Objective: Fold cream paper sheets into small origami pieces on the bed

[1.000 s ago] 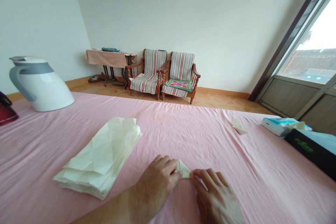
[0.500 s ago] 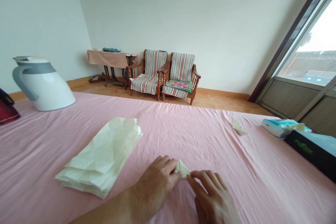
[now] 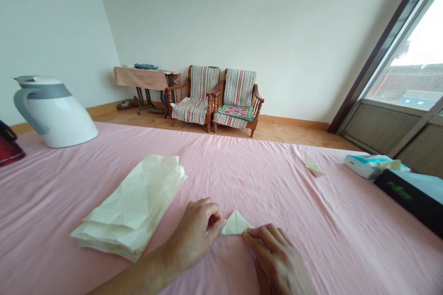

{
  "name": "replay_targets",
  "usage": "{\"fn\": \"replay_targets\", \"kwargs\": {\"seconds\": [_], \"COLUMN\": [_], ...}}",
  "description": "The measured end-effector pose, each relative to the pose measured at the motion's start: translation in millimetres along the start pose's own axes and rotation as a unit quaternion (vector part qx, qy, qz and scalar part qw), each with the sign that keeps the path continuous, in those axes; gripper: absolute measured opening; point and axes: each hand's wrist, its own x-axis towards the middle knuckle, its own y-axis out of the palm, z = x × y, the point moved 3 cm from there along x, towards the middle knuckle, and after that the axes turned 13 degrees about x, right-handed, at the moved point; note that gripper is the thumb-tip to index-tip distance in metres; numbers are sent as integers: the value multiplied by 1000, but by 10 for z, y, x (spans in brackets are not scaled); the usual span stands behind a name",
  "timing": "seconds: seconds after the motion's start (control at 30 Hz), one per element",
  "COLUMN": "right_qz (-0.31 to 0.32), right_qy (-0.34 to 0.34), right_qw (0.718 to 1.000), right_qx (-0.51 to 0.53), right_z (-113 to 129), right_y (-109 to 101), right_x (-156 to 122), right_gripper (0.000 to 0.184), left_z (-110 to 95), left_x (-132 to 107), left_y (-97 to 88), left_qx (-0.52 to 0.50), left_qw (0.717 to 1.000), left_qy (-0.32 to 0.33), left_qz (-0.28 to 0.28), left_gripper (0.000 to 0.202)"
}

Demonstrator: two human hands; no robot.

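A small folded piece of cream paper (image 3: 236, 225) lies as a triangle on the pink cloth (image 3: 277, 193) near the front edge. My left hand (image 3: 195, 235) has its fingers curled and pinches the paper's left corner. My right hand (image 3: 277, 262) presses its fingertips on the paper's right corner, fingers held together. To the left lies a stack of creased cream paper sheets (image 3: 133, 205), a short way from my left hand.
A white and grey jug (image 3: 51, 110) stands at the far left, with a dark red object (image 3: 8, 145) at the edge. A small folded paper (image 3: 314, 166), a tissue pack (image 3: 372, 166) and a dark box (image 3: 411, 198) lie at right. Two striped chairs (image 3: 218, 99) stand by the wall.
My left hand has drawn back to the left, uncovering more of the folded paper, which now shows as a flat triangle. My right hand stays at its right corner.
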Motion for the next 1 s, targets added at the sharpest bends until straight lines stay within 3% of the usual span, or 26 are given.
{"fn": "replay_targets", "kwargs": {"seconds": [0.37,1.0], "right_qz": [-16,9], "right_qy": [-26,-25], "right_qw": [998,995], "right_qx": [-54,-93], "right_z": [58,53], "right_y": [7,38], "right_x": [27,26], "right_gripper": [39,35], "left_z": [-25,-71], "left_x": [-23,-20], "left_y": [-40,0], "left_qx": [11,-1], "left_qw": [998,997], "left_qy": [-25,-43], "left_qz": [59,68], "left_gripper": [10,8]}}
